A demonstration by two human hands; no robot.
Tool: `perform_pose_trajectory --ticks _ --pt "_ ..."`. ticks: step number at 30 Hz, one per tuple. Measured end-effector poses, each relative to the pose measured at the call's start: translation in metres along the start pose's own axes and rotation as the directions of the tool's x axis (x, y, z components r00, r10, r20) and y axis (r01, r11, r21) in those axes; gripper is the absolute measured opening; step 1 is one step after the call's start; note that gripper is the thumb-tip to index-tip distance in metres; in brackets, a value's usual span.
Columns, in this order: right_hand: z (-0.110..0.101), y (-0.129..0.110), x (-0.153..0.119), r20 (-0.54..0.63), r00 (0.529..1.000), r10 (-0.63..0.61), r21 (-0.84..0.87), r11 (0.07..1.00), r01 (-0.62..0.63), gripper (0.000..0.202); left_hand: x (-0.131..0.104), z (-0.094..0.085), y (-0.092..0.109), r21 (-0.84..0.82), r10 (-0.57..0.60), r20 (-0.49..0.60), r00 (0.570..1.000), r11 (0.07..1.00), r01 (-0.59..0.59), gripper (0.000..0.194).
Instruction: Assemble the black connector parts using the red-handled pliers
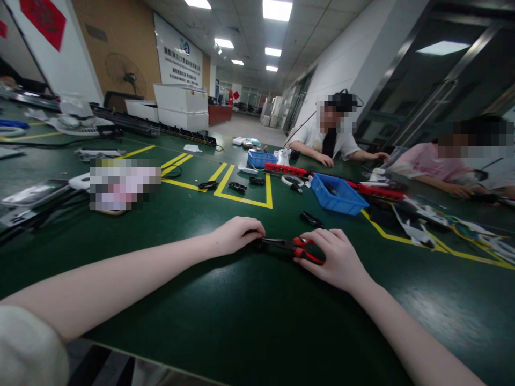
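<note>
Red-and-black pliers [300,250] are held in my right hand [336,257], its fingers around the handles. Their long jaws point left and reach a small dark part [257,244] at the fingertips of my left hand [237,236]. My left hand is closed on that part, which is mostly hidden by the fingers. Beyond the hands, a black piece [311,219] lies on the green table [225,321]. Several small black parts [237,187] sit in and beside a yellow-taped rectangle [243,199].
A blue bin [340,195] stands beyond my right hand, and a smaller blue bin [261,158] farther back. Red strips [285,170] and a white cable coil [292,180] lie nearby. A phone [36,193] is at left. Two people sit across at the right.
</note>
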State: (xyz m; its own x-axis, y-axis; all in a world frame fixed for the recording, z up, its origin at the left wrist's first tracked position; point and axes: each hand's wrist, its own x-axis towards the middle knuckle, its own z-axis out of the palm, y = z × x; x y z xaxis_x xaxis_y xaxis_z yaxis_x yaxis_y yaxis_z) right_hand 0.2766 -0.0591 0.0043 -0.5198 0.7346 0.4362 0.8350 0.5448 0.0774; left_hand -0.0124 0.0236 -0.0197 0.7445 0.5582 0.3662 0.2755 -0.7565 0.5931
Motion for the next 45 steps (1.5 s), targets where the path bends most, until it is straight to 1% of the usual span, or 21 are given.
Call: perform_pose_trajectory --ticks 8,13,18,31,40,45 --pt "-0.004 0.0012 -0.0002 -0.017 1.0 0.019 0.01 1.0 -0.019 0.036 0.0 0.0001 0.0022 -0.003 -0.022 -0.004 1.0 1.0 0.022 0.014" --pt "-0.0032 0.0017 0.0006 0.012 0.999 0.036 0.038 0.999 -0.036 0.035 -0.0006 0.0009 0.0012 -0.01 0.003 -0.008 1.0 1.0 -0.003 0.014" --pt "-0.0037 0.0 0.0015 0.048 0.999 0.006 0.056 0.998 -0.008 0.036 -0.0006 0.0011 0.0002 -0.017 0.021 -0.006 1.0 1.0 -0.021 0.014" --pt "-0.001 0.0033 -0.0001 -0.034 0.999 -0.016 0.012 1.0 0.016 0.04 -0.0001 0.0003 0.0015 -0.018 0.007 -0.008 1.0 1.0 -0.007 0.012" --pt "0.0044 0.0038 -0.0002 -0.016 0.999 -0.039 0.01 0.999 0.04 0.041 -0.0004 -0.0019 0.0021 -0.002 0.017 0.017 1.0 1.0 -0.017 0.013" --pt "0.0056 0.0037 -0.0006 0.002 1.0 -0.001 0.073 0.997 0.0 0.04 -0.0006 -0.0023 0.0023 0.018 0.021 0.023 1.0 1.0 -0.021 0.014"
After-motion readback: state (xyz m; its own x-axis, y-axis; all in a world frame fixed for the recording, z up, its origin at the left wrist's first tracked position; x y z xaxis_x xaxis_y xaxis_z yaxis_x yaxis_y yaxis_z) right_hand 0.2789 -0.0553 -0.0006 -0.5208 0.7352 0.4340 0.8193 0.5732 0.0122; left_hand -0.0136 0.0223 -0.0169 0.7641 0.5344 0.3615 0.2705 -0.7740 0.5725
